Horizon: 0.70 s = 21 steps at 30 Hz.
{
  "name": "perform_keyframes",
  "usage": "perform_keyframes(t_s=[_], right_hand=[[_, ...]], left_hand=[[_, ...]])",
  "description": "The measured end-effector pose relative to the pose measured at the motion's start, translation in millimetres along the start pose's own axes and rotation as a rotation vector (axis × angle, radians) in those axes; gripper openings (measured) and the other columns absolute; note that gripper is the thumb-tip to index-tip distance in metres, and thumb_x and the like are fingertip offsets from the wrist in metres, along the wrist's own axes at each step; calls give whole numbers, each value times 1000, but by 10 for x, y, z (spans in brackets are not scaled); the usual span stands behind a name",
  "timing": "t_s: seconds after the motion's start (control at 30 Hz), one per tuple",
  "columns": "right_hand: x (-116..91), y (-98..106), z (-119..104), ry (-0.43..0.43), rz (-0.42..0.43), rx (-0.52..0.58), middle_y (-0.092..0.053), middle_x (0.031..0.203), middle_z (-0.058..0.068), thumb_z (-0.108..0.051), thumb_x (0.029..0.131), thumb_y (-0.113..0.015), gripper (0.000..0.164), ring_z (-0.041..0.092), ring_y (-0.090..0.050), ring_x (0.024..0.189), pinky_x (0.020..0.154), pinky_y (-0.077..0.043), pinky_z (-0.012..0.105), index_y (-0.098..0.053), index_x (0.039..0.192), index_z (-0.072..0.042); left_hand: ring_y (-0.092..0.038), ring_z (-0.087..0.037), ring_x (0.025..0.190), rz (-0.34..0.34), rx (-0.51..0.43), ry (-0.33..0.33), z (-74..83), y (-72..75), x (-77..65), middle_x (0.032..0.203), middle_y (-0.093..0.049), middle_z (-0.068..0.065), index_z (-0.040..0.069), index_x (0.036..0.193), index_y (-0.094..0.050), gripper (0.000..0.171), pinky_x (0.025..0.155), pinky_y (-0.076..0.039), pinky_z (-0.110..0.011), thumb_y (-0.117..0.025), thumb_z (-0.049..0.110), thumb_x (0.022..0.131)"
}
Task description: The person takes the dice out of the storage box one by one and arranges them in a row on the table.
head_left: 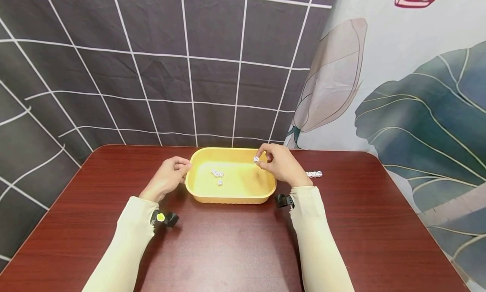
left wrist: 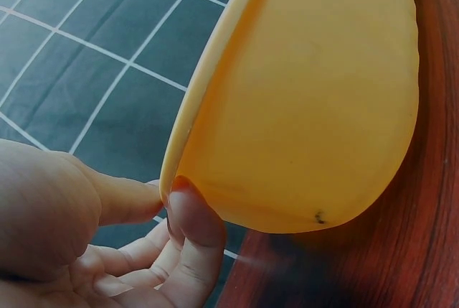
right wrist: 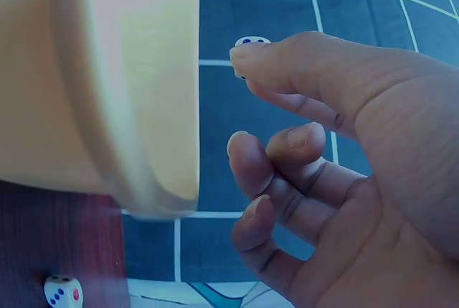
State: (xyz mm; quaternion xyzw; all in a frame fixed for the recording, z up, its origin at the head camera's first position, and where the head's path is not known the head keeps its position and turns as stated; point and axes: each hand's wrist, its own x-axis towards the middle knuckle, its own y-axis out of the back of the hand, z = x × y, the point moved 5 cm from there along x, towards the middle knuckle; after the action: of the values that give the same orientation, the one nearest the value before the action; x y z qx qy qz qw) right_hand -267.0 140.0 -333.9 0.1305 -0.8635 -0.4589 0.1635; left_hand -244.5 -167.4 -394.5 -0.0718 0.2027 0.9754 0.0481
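Note:
A yellow plastic basin [head_left: 231, 200] stands on the table, with several white dice [head_left: 217, 173] on its floor left of the middle. At its left end my left hand [head_left: 168, 177] pinches the rim between thumb and finger, seen close in the left wrist view. Over the right end of the basin, my right hand [head_left: 281, 163] pinches one white die [head_left: 256, 159] between thumb and forefinger. In the right wrist view the thumb covers most of that die [right wrist: 251, 41], and the other fingers are curled loosely.
Just right of the right wrist, more white dice [head_left: 314, 174] lie in a row on the reddish-brown table [head_left: 224, 245]. Behind the table hangs a dark cloth [head_left: 159, 77] with white grid lines; a leaf-patterned cloth [head_left: 410, 127] hangs on the right.

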Motion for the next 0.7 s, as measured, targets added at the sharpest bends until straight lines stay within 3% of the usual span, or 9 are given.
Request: perform_keyframes(t_s=[0.47, 0.7], right_hand=[[-66, 152, 135, -10, 57, 7, -46, 72, 0, -16, 92, -75, 7, 17, -47, 68, 68, -40, 31, -70, 96, -14], [-122, 254, 274, -68, 72, 16, -48, 76, 2, -14, 90, -77, 11, 19, -48, 71, 69, -41, 32, -69, 98, -13]], left_hand=[[-59, -11, 72, 0, -3, -4, 11, -1, -14, 104, -64, -18, -10, 128, -52, 32, 69, -56, -22, -53, 12, 105], [-60, -10, 72, 4, -7, -3, 8, 8, -2, 103, -65, -17, -10, 128, -53, 32, 69, -57, -21, -54, 12, 105]])
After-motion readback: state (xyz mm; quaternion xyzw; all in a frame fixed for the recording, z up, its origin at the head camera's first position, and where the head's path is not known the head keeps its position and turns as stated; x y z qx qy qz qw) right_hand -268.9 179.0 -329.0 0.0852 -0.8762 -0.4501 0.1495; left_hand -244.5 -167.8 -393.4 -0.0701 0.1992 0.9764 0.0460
